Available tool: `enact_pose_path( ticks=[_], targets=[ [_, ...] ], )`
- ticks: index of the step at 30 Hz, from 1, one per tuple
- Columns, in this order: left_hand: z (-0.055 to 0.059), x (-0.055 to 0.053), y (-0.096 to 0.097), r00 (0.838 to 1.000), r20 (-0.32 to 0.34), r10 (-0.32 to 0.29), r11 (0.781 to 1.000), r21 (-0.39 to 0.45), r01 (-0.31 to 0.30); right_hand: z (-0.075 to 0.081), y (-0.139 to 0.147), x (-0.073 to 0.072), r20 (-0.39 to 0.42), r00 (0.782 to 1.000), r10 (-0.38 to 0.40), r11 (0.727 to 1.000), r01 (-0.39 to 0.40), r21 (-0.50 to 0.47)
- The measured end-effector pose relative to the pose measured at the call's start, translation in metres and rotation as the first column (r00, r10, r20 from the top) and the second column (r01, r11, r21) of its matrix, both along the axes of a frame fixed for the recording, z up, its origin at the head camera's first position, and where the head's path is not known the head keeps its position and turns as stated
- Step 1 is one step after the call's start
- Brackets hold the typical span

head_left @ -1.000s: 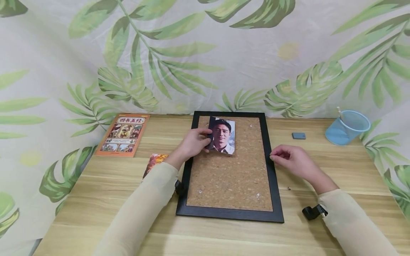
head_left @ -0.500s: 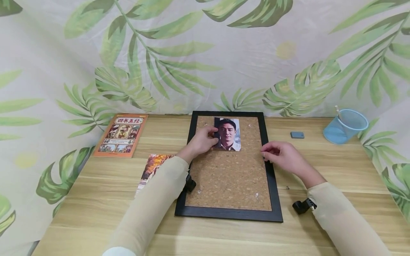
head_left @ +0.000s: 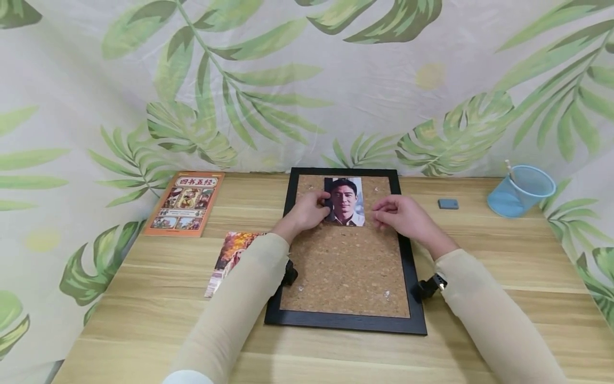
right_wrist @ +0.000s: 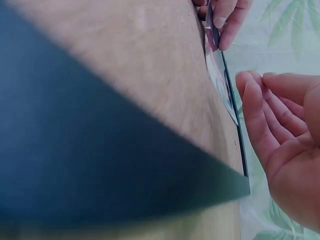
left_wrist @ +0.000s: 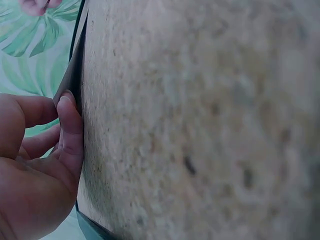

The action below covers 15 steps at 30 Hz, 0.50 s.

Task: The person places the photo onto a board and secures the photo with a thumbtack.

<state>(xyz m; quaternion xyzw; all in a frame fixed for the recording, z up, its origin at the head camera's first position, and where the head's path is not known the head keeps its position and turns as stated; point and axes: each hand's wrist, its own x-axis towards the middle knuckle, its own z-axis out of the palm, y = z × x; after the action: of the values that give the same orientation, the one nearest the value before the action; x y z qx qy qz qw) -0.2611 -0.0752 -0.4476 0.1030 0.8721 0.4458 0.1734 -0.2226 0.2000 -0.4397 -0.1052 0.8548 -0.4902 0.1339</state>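
In the head view my left hand (head_left: pixel 309 212) pinches the left edge of a portrait photo (head_left: pixel 345 201) against the upper part of a black-framed corkboard (head_left: pixel 350 266). Seen from the left wrist, its thumb and fingers (left_wrist: pixel 71 120) hold the lifted edge of the photo (left_wrist: pixel 75 70). My right hand (head_left: pixel 400 213) hovers just right of the photo, thumb and fingertips brought together. Whatever tiny thing they pinch is too small to make out. In the right wrist view this hand (right_wrist: pixel 287 125) is apart from the photo (right_wrist: pixel 220 75).
Left of the board lies a colourful picture (head_left: pixel 230 256), partly under my left sleeve. An orange book (head_left: pixel 182 205) is at the back left. To the right are a small blue-grey block (head_left: pixel 448 204) and a blue mesh cup (head_left: pixel 510 197). Shiny spots (head_left: pixel 387 294) mark the board's corners.
My left hand has slid the photo rightward and straightened it on the corkboard. The right hand has come left over the frame toward the photo; its arm now covers a tiny thing on the table.
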Motion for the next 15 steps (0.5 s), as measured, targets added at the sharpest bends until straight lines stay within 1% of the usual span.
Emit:
enact_pose_path(
  ticks=[5, 11, 13, 15],
  targets=[
    [0.0, 0.001, 0.0, 1.0, -0.011, 0.02, 1.0, -0.008, -0.02, 0.001, -0.019, -0.02, -0.005, 0.999, -0.035, 0.999, 0.035, -0.04],
    [-0.004, 0.0, 0.002, 1.0, -0.003, 0.024, 0.999, 0.023, -0.024, -0.004, -0.038, -0.044, -0.009, 0.996, -0.087, 0.988, 0.085, -0.132],
    [-0.005, 0.0, 0.001, 1.0, 0.002, 0.028, 0.999, 0.033, -0.028, -0.005, -0.045, -0.05, -0.013, 0.994, -0.112, 0.984, 0.11, -0.141],
    [-0.005, 0.001, 0.0, 0.999, 0.007, 0.032, 0.999, 0.038, -0.032, -0.005, -0.052, -0.057, -0.015, 0.99, -0.137, 0.982, 0.134, -0.131]
  ],
)
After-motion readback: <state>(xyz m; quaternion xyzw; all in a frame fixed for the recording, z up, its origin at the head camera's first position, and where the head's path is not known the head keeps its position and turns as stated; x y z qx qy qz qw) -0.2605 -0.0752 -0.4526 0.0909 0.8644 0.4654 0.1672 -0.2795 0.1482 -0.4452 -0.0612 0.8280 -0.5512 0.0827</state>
